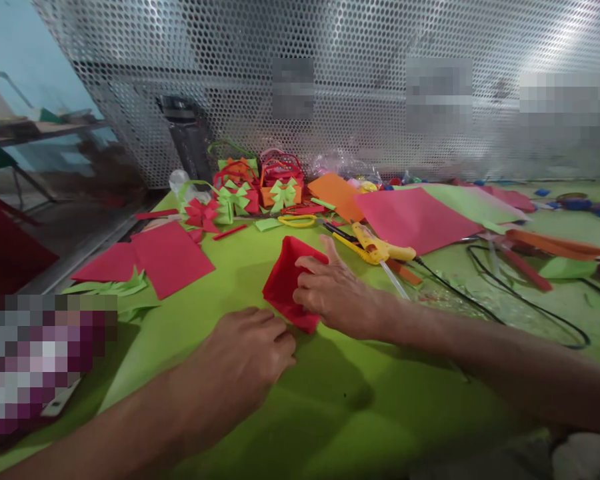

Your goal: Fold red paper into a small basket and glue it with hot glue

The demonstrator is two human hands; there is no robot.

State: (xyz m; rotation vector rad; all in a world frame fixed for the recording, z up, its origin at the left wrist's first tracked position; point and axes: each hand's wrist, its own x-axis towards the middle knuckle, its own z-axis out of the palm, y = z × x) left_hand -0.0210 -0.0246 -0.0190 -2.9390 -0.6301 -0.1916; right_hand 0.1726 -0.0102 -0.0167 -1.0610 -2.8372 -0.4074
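A small red paper box (281, 288), folded with its open side facing me, sits on the green tabletop between my hands. My right hand (337, 293) comes from the right and grips its right side, with curled fingers reaching into the opening and the thumb pointing up. Just below the box's lower left edge is my left hand (253, 353), its fingers curled together; what is inside them is hidden from view. Beyond my right hand lies a yellow hot glue gun (375, 247) with a clear glue stick and a black cord.
Small paper baskets with bows (283, 193) stand at the back before a perforated metal panel (330, 87), near a dark bottle (185, 140). Red sheets (173, 257) lie left, a pink sheet (417, 217) right. Yellow-handled scissors (300, 220) and a looping cord (530, 290) are also there.
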